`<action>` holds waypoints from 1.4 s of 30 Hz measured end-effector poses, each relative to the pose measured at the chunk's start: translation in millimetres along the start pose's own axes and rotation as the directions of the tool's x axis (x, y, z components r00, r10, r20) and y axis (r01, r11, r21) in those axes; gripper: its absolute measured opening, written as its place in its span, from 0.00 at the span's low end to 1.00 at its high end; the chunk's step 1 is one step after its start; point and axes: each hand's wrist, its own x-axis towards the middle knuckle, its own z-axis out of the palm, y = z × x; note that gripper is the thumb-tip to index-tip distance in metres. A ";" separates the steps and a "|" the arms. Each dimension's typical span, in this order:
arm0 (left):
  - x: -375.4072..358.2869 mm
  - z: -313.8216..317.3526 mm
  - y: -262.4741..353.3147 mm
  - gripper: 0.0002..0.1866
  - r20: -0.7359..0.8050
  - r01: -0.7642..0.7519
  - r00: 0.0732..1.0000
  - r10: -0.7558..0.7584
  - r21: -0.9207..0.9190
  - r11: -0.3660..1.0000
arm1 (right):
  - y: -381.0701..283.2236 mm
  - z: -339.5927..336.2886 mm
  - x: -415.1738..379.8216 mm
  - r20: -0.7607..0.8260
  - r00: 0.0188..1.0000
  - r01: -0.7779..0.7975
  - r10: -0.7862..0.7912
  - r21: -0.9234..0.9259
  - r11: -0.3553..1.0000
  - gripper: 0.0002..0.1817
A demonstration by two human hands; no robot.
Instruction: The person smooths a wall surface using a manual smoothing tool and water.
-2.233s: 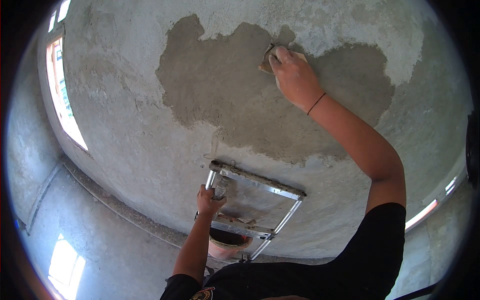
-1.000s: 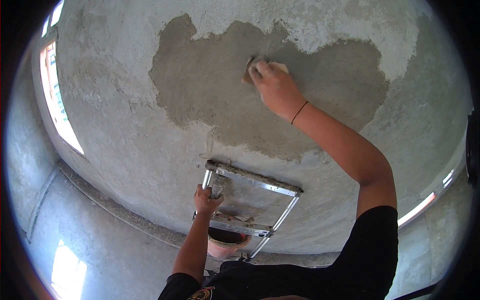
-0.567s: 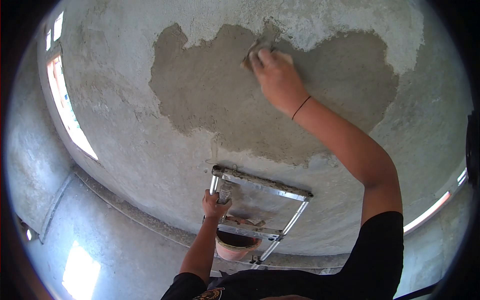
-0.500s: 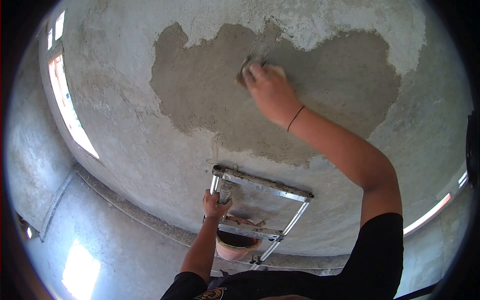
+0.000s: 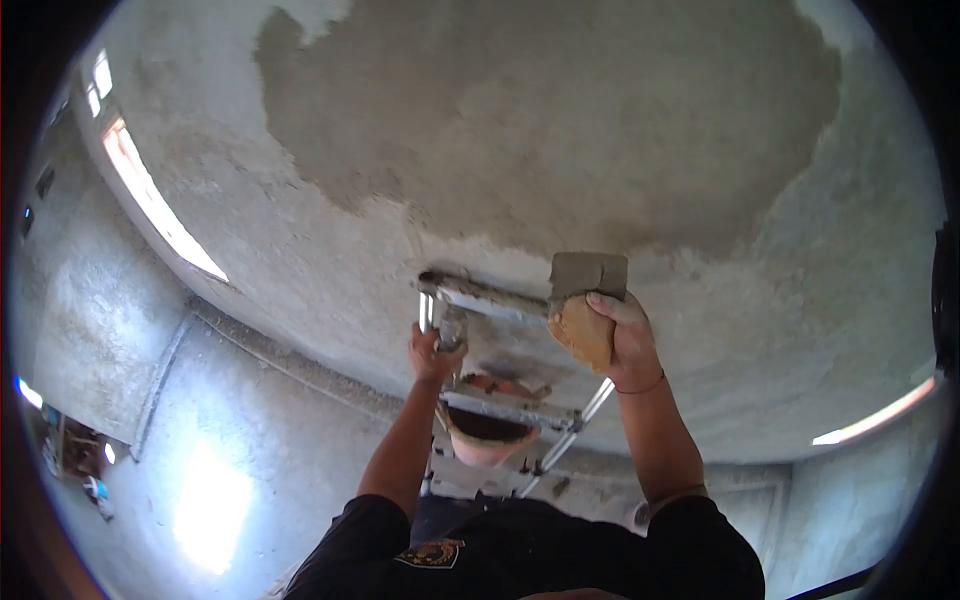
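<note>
Tool (image 5: 575, 325), tan with a grey-coated square end, lies in my right hand (image 5: 630, 335), fingers closed on its edge, thumb across its front; the coated end projects past the thumb. I have the fingers of my left hand (image 5: 436, 357) curled around a ladder (image 5: 510, 405), above a bucket (image 5: 485, 452).

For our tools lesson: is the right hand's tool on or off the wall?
Off: in the right hand, the tool hides a corner of the ladder.
</note>
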 end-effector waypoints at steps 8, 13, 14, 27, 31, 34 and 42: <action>4.4 -3.2 11.5 0.23 0.075 0.028 0.997 -0.034 0.074 0.997 | 27.7 -65.2 -49.9 -0.104 0.993 -0.039 0.056 0.159 0.986 0.22; 3.4 -2.2 5.7 0.25 0.111 0.048 0.992 -0.058 0.093 0.994 | 30.1 -64.5 -65.0 -0.197 0.980 -0.005 0.029 0.122 0.992 0.24; 3.6 -2.4 5.8 0.26 0.136 0.071 0.987 -0.087 0.121 0.990 | 31.0 -64.9 -66.5 -0.202 0.979 -0.002 0.024 0.106 0.994 0.25; 10.7 -2.0 -2.4 0.23 0.081 -0.093 0.992 0.093 -0.003 0.996 | 99.3 -122.6 -90.4 -0.526 0.835 0.037 -0.163 -0.241 0.970 0.26; 5.2 -1.7 -9.4 0.25 0.131 -0.067 0.989 0.071 -0.036 0.997 | 129.4 -136.7 -95.2 -0.574 0.812 -0.074 -0.102 -0.274 0.959 0.26; 4.3 -2.6 -15.0 0.25 0.195 -0.040 0.980 0.045 -0.031 0.999 | 126.2 -117.5 -86.7 -0.587 0.807 -0.027 -0.066 -0.148 0.989 0.26; 7.7 2.4 -19.9 0.23 0.101 -0.234 0.967 0.235 -0.021 0.972 | 118.4 -82.1 -102.2 -0.533 0.842 0.147 -0.084 0.076 0.986 0.25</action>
